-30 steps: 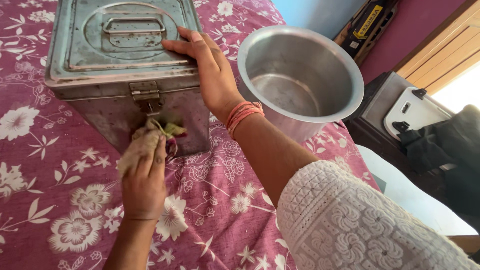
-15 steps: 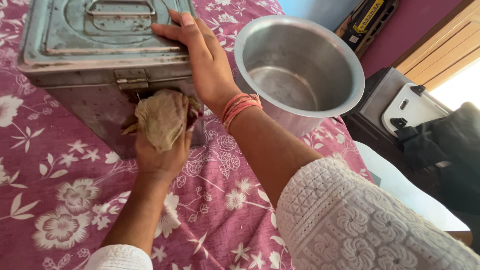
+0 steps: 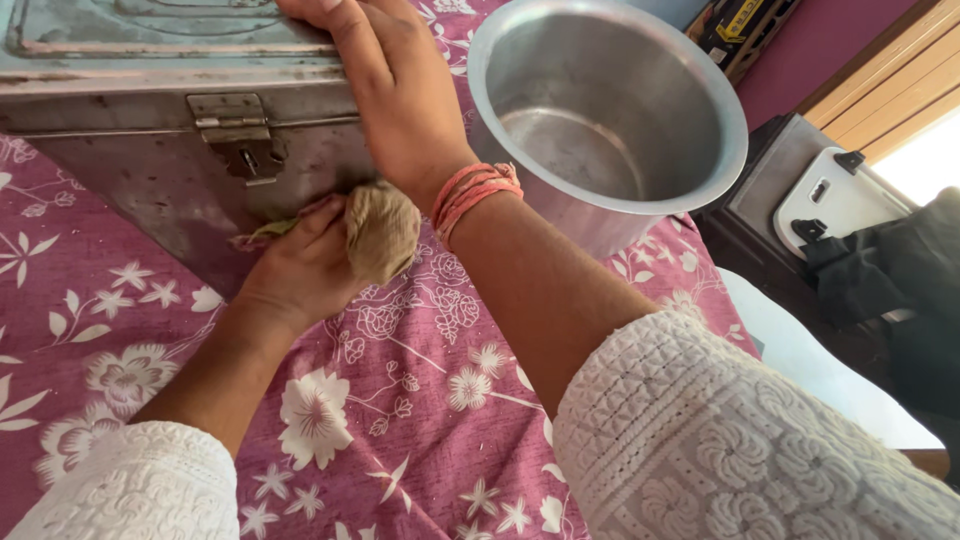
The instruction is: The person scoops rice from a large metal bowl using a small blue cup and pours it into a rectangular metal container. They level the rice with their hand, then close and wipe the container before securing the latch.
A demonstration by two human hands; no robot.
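- The left hand (image 3: 305, 265) is clenched around a wadded tan cloth (image 3: 380, 230), pressing it against the front wall of the grey metal box (image 3: 160, 170), low down and near the box's right corner, just under the other wrist.
- The right hand (image 3: 385, 95) lies flat and unclenched over the lid's front edge, fingers spread along it, gripping nothing; it looks to be there purely to pin the box down.
- The box sits on a bed spread with a maroon floral bedsheet (image 3: 400, 400), soft ground, so to my eye that steadying palm matters: firm pressure from the cloth could shove the box backward.
- The hasp latch (image 3: 235, 135) hangs on the front face up and to the left of the cloth. Worth going around it with a folded corner of cloth; a loose fold could snag on the metal tab.
- The front wall looks stained and dull. I'd judge short, overlapping strokes with the cloth bunched tight do better here than long sweeps.
- The arms are crossed, right forearm over left, and that cramps the wiping hand's travel toward the corner.
- A wide steel pot (image 3: 600, 110) stands touching or just beside the box's right end; I cannot tell which. An elbow swing could knock it.
- A dark case (image 3: 790, 210) sits beyond the bed's edge, well apart.
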